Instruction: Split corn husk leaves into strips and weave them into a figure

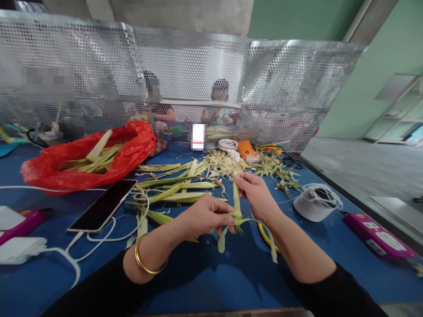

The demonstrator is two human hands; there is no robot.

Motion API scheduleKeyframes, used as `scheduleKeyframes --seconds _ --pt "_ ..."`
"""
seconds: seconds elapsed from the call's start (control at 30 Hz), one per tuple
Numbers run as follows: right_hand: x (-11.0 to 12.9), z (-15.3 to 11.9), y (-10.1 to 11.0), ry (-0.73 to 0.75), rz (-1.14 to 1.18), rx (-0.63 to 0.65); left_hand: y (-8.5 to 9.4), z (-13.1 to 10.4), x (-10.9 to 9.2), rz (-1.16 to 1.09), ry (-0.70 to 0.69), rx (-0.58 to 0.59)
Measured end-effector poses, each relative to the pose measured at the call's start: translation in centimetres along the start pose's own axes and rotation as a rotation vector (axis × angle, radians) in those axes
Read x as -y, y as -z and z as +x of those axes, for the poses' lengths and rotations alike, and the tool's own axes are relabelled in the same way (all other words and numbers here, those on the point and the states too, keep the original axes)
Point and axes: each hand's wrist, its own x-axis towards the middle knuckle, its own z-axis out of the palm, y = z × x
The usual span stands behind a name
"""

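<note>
A green leaf piece, folded or knotted at its middle with strips hanging to either side, is held up over the blue table. My left hand pinches it at the knot from the left, fingers closed. Above and to the right, my right hand grips the upper end of the upright strip between thumb and fingers. Long loose leaves lie on the table behind my left hand. Beneath my right wrist, a yellow curved object is partly hidden.
A red plastic bag of leaves stands at the left, beside a phone with white cables. Leaf scraps and an orange packet lie behind. A white string roll sits right. Two people are beyond the perforated screen.
</note>
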Motion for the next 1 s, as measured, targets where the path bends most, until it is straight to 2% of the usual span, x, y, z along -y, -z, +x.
scheduleKeyframes --seconds 0.1,0.23,0.37,0.5,0.63,0.7,0.8,0.9,1.0 --pt "-0.2 0.2 0.1 -0.045 0.049 -0.002 0.0 -0.2 -0.2 -0.075 0.027 0.03" --pt "-0.3 0.3 0.1 -0.133 0.128 0.055 -0.5 -0.4 -0.6 -0.239 0.087 0.0" --pt "-0.4 0.1 0.0 -0.183 0.152 0.128 -1.0 -0.4 -0.7 -0.214 0.112 -0.025" --pt "-0.4 0.0 -0.4 -0.252 0.217 0.057 -1.1 -0.4 -0.4 -0.153 0.11 0.027" --pt "-0.8 0.0 -0.7 -0.181 0.237 -0.039 -1.1 -0.4 -0.3 -0.16 0.126 0.059" --pt "-1.2 0.2 -0.8 -0.151 0.239 -0.043 -1.2 -0.4 -0.2 -0.205 0.141 0.057" --pt "-2.0 0.7 -0.5 -0.165 0.184 0.023 -1.2 -0.2 -0.2 -0.333 0.154 -0.021" --pt "-2.2 1.2 0.0 -0.164 0.05 0.066 -0.8 0.1 -0.1 -0.492 0.144 -0.219" --pt "-1.2 1.1 0.7 -0.153 0.008 0.272 0.0 0.4 0.0 -0.567 0.096 -0.38"
